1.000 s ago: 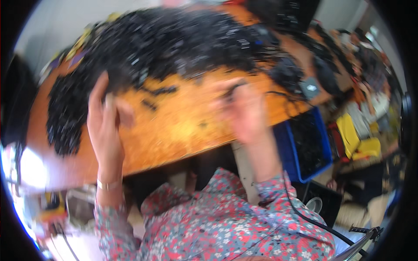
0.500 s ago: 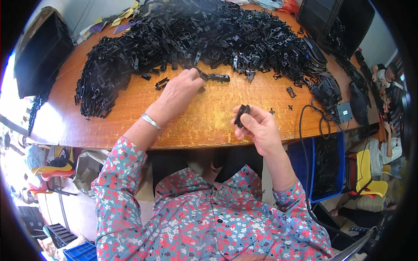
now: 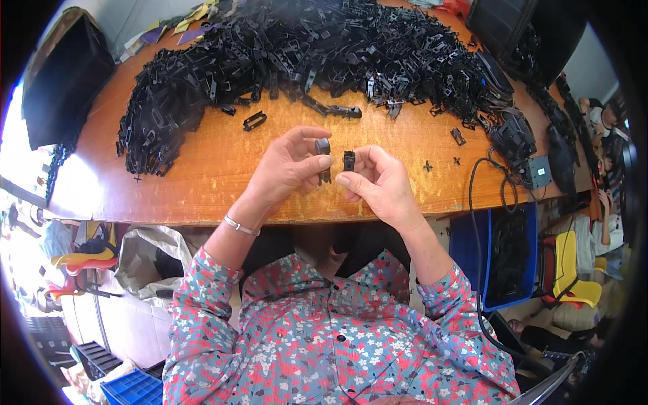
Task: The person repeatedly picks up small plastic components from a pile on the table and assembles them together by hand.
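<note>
Over the front part of the wooden table, my two hands are close together. My left hand (image 3: 287,165) pinches a dark plastic part (image 3: 323,146) between thumb and fingers; it looks long and narrow, held upright. Facing it, my right hand (image 3: 381,182) grips a small black plastic part (image 3: 349,160) with thumb and fingertips. A narrow gap separates the two parts. Beyond my hands a large pile of black plastic parts (image 3: 290,54) spreads in an arc. A loose black frame-shaped piece (image 3: 255,121) and a longer black piece (image 3: 344,111) lie before the pile.
Two small cross-shaped bits (image 3: 428,165) lie right of my hands. A black cable (image 3: 474,196) runs from a grey box (image 3: 538,172) over the table's edge. Below right stands a blue crate (image 3: 532,263); an open sack (image 3: 152,260) is below left. Black bins flank the table.
My left hand has come back from the pile's edge, now with a dark part in it. My right hand has moved left toward it, still holding its black part.
</note>
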Demonstrator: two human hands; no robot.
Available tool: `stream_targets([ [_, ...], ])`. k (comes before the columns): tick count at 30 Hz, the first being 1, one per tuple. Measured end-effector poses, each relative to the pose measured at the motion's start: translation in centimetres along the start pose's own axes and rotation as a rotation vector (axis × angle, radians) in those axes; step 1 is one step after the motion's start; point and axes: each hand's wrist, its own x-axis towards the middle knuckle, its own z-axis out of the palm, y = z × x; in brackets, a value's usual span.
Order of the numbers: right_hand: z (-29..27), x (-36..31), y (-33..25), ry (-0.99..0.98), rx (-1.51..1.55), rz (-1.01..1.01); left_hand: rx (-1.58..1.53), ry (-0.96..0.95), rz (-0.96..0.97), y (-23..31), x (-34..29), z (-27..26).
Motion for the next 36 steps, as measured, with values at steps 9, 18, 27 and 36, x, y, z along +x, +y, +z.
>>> stream_targets([
  [9,0.3,-0.5,0.8,-0.074,-0.016,0.029,-0.015,-0.021,-0.010,-1.1,-1.8,0.4],
  [18,0.0,-0.5,1.1,-0.095,-0.089,0.022,0.045,-0.082,0.005,-0.3,-3.3,0.1],
  [27,-0.1,-0.6,1.0,-0.206,0.029,0.116,0.053,-0.046,-0.123,-0.9,-3.4,-0.8],
  [36,0.5,-0.8,0.1,-0.091,-0.710,-0.232,0.080,-0.004,-0.016,-1.5,-4.0,0.9],
])
